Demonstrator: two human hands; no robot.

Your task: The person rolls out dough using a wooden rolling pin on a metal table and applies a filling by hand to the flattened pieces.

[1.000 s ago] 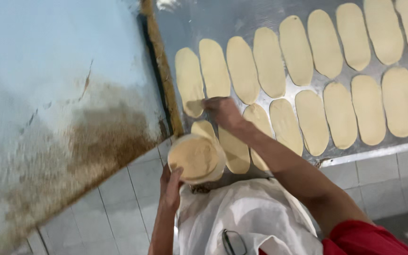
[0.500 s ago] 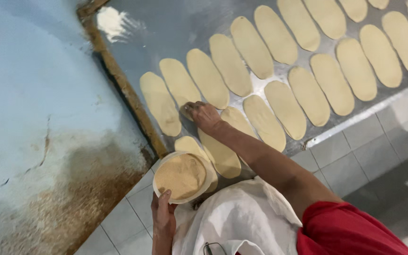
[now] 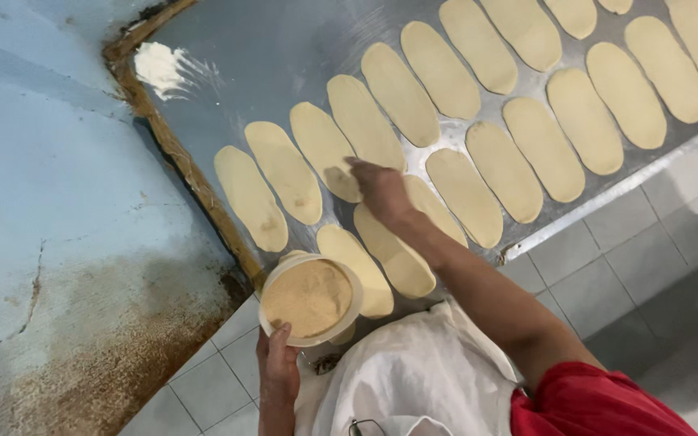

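A round white bowl (image 3: 310,297) filled with tan crumbly powder is held from below by the left hand (image 3: 278,365), fingers closed on its near rim, thumb on the edge. The bowl is kept just over the near edge of the metal tabletop (image 3: 276,56), above the white tiled counter front (image 3: 228,355). The right hand (image 3: 380,190) is stretched forward over the dough, palm down, fingers drawn together over an oval dough piece (image 3: 325,150) in the far row; whether anything is pinched between the fingertips cannot be told. Flat oval dough pieces are laid in two slanted rows across the metal surface, side by side, close but mostly apart. The near row is partly covered by the right forearm (image 3: 478,282); one near piece (image 3: 355,269) is seen just beside the bowl, partly under it. A small patch of white flour (image 3: 159,66) is seen at the far left corner of the tabletop. A brown wooden strip (image 3: 179,153) is run along the left edge of the table, against a blue stained wall (image 3: 50,202). A white apron (image 3: 413,375) and a red sleeve (image 3: 599,404) are worn by the person.
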